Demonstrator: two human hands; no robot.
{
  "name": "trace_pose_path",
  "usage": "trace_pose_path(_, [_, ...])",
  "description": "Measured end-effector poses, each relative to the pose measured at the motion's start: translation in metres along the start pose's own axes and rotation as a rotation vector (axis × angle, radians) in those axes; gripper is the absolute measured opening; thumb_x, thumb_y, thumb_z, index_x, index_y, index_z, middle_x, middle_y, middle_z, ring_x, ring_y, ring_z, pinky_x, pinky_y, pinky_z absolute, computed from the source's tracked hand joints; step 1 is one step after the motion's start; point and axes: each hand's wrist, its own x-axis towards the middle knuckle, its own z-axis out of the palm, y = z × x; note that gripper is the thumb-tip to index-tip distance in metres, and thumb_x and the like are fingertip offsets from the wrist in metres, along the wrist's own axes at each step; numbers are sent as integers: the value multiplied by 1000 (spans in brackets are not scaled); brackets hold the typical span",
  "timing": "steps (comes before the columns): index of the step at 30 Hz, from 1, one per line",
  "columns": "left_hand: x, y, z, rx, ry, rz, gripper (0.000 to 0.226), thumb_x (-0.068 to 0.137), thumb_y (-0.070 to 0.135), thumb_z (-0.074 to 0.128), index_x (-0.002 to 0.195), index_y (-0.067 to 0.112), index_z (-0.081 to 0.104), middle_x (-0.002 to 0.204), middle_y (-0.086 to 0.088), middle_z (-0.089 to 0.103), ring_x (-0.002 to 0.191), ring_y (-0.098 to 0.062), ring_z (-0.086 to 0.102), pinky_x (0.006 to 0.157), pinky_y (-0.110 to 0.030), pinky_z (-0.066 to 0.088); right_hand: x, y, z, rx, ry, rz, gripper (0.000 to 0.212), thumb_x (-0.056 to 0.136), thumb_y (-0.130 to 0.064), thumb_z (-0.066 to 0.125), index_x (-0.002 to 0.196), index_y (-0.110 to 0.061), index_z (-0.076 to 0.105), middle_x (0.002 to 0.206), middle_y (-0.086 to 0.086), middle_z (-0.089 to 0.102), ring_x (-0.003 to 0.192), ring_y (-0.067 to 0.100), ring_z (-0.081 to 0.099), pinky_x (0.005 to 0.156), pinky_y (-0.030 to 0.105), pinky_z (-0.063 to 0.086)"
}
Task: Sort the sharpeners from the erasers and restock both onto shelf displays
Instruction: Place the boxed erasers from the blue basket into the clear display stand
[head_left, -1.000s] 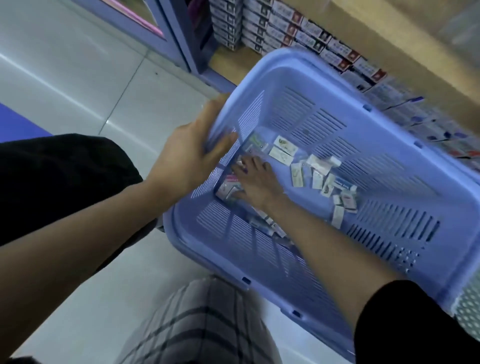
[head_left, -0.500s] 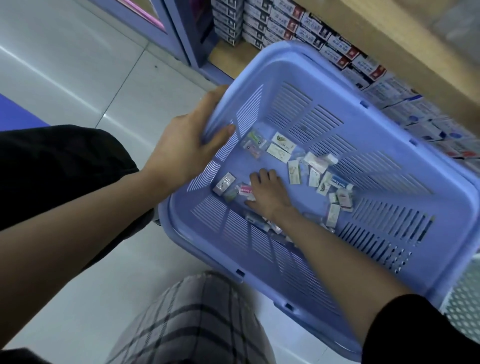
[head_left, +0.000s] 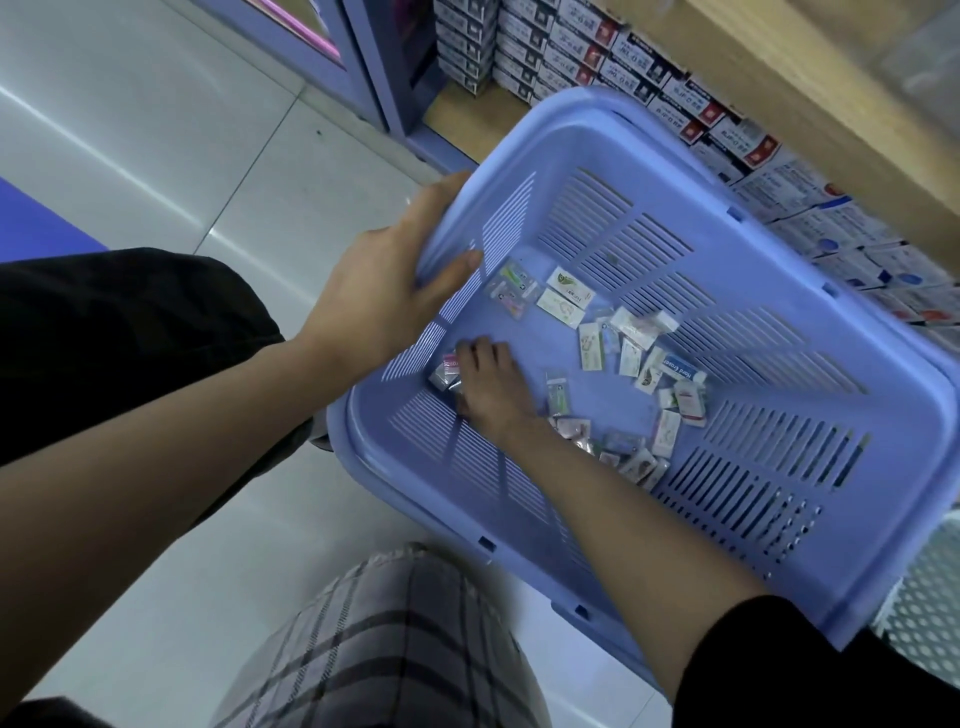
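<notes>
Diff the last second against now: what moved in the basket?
The right hand slid left across the basket floor onto the pink packets in the corner; a grip isn't visible. The left hand still holds the basket rim; the other packets lie as before.

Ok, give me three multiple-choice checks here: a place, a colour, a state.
1. Where is the right hand?
A. on the shelf
B. inside the basket, by its left corner
C. on the floor
2. The basket's colour?
A. red
B. lavender-blue
C. green
3. What is the left hand doing?
A. hanging free
B. holding a box
C. gripping the basket's side wall
Answers: B: its fingers lie on small packets on the basket floor. B: all its plastic is that shade. C: thumb inside, fingers outside.
</notes>
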Motion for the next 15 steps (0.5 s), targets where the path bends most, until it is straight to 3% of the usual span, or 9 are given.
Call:
trace_pose_path(5, [0, 0, 1, -8, 10, 18, 52, 95, 34, 54, 142, 28, 34, 109, -6, 64, 87, -26, 62, 73, -36, 49, -6, 20, 0, -72, -52, -176, 76, 70, 8, 65, 139, -6, 36, 137, 24, 36, 114, 43, 38, 83, 49, 44])
trace_pose_path(8, [0, -1, 0, -11, 21, 34, 51, 95, 33, 54, 142, 28, 34, 110, -7, 64, 89, -28, 62, 75, -39, 50, -10, 27, 4, -78, -30, -111, 67, 65, -3, 76, 127, -8, 49, 120, 21, 52, 100, 38, 51, 66, 41, 48])
trace_pose_path(9, [0, -1, 0, -8, 21, 33, 51, 95, 33, 54, 142, 28, 34, 109, -7, 65, 89, -29, 62, 75, -41, 50, -12, 26, 6, -41, -30, -80, 63, 67, -7, 77, 124, -7, 51, 115, 21, 55, 97, 37, 53, 67, 40, 48])
trace_pose_path(12, [0, -1, 1, 17, 13, 38, 51, 95, 33, 53, 142, 29, 34, 108, -7, 64, 85, -28, 62, 74, -41, 50, -18, 25, 6, 93, -12, -57, 55, 81, -14, 67, 130, -3, 44, 124, 22, 53, 108, 37, 49, 86, 40, 41])
trace_pose_path(15, [0, -1, 0, 45, 9, 40, 52, 95, 34, 52, 142, 29, 32, 99, -4, 62, 81, -28, 60, 70, -38, 48, -28, 29, 0, 211, 11, 3, 49, 89, -15, 59, 134, -2, 42, 132, 20, 47, 118, 36, 42, 95, 41, 34])
